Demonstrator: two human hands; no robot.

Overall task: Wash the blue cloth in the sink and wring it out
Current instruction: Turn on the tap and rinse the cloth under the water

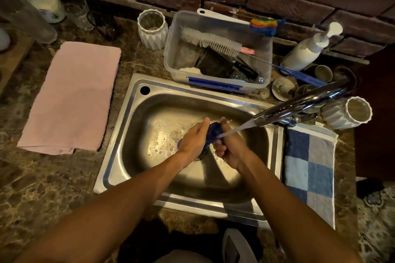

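Observation:
The blue cloth [213, 131] is bunched into a wad between both hands over the steel sink [128, 134]. My left hand [193, 140] grips it from the left, thumb up. My right hand [229, 145] grips it from the right, fingers curled around its lower part. Water runs in a stream from the chrome faucet [299, 105] onto the cloth and my right hand. Most of the cloth is hidden by my fingers. Drops and bubbles lie on the sink floor.
A pink towel [70, 96] lies left of the sink, a blue checked towel [310, 166] to its right. Behind stands a clear tub [265, 49] with brushes, a white pump bottle [307, 49] and white ribbed jars [151, 28] [346, 113]. A brick wall closes the back.

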